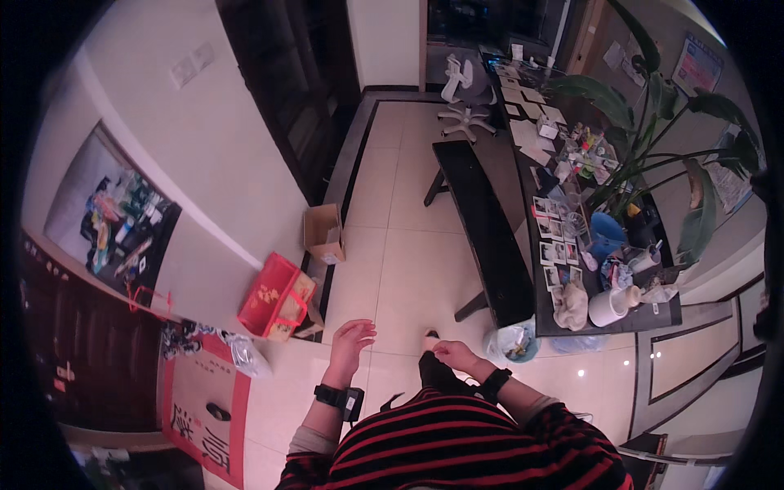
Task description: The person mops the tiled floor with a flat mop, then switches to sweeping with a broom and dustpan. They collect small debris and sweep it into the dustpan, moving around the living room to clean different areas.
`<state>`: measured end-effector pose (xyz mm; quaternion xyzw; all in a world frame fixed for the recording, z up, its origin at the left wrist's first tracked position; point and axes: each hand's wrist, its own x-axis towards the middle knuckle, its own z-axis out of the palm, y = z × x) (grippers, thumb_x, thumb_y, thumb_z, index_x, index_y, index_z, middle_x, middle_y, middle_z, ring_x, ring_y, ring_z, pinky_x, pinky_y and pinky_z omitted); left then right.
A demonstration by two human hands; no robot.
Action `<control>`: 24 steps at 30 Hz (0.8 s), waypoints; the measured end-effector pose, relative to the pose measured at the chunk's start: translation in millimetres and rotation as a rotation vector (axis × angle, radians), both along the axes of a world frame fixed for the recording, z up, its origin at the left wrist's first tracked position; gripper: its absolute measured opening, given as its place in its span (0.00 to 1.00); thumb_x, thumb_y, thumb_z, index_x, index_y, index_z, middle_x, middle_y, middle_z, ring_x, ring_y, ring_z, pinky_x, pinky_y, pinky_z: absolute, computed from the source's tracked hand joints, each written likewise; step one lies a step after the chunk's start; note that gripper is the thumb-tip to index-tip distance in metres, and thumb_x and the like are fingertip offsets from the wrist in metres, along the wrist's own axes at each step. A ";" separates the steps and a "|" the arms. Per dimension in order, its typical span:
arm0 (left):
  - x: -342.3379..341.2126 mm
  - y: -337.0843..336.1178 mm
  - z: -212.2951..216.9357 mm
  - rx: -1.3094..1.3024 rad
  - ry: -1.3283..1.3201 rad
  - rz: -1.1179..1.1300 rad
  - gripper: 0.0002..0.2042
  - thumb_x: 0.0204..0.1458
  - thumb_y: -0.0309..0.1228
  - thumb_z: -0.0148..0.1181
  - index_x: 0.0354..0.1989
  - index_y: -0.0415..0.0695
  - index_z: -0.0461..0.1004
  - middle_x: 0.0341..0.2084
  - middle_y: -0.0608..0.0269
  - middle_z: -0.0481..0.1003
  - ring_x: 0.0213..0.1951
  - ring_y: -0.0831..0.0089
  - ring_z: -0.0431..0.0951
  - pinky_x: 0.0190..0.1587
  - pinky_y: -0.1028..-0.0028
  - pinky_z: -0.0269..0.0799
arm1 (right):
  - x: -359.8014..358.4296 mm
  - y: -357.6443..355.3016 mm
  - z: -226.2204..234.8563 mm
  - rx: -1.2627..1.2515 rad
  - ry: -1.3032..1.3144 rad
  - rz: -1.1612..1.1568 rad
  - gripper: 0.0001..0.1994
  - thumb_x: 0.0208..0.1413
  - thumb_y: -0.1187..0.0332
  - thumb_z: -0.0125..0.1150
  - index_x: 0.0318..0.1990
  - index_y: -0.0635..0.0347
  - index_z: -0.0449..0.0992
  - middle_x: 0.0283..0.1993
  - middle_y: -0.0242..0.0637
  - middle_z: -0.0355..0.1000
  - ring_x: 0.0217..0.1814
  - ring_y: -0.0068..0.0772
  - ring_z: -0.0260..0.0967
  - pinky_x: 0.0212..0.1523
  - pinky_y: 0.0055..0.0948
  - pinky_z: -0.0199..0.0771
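My left hand [353, 341] is held out over the tiled floor, its fingers slightly bent and spread, with nothing in it. To its right, my right hand [457, 357] is at about the same height in front of my body. Its fingers curl inward and no object shows in them. The hands are apart and touch nothing. Each wrist wears a black strap, and a small black box [354, 404] sits beside the left one. Nearest to my left hand is a red gift bag [273, 296]; nearest to my right is a lined bin [513, 341].
A long black bench [482, 220] stands beside a dark table [572, 325] crowded with photos, cups and a blue container [606, 234]. A large plant [653, 147] rises behind. An open cardboard box [324, 233] stands by the left wall. A white swivel chair [467, 94] is farther off.
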<state>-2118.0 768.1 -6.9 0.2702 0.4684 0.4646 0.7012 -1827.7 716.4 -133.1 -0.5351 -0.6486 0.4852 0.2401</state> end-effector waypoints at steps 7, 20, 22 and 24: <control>-12.6 196.9 4.0 0.154 0.158 0.175 0.11 0.54 0.27 0.51 0.43 0.38 0.73 0.41 0.60 0.75 0.41 0.71 0.74 0.41 0.73 0.72 | 11.0 205.6 -18.3 0.006 0.050 0.050 0.10 0.51 0.68 0.55 0.40 0.61 0.74 0.35 0.44 0.74 0.38 0.40 0.73 0.40 0.32 0.72; -41.5 516.6 49.4 0.221 0.334 0.380 0.14 0.53 0.28 0.52 0.47 0.38 0.72 0.40 0.61 0.74 0.42 0.73 0.73 0.43 0.76 0.68 | -25.0 619.4 50.5 0.199 0.040 0.197 0.10 0.53 0.68 0.58 0.41 0.62 0.74 0.36 0.41 0.76 0.36 0.31 0.73 0.40 0.27 0.73; -50.3 559.3 31.8 0.203 0.221 0.402 0.10 0.55 0.30 0.51 0.39 0.36 0.74 0.32 0.61 0.75 0.35 0.74 0.74 0.39 0.76 0.69 | -31.9 670.6 56.0 0.188 0.056 0.213 0.09 0.53 0.68 0.57 0.39 0.62 0.76 0.36 0.41 0.76 0.36 0.31 0.73 0.39 0.27 0.73; -65.1 617.3 15.9 0.189 0.158 0.389 0.11 0.56 0.31 0.51 0.26 0.37 0.72 0.22 0.63 0.72 0.25 0.76 0.70 0.32 0.76 0.68 | -37.0 727.0 58.3 0.184 0.038 0.269 0.08 0.54 0.68 0.56 0.37 0.62 0.76 0.35 0.42 0.75 0.36 0.31 0.73 0.39 0.28 0.72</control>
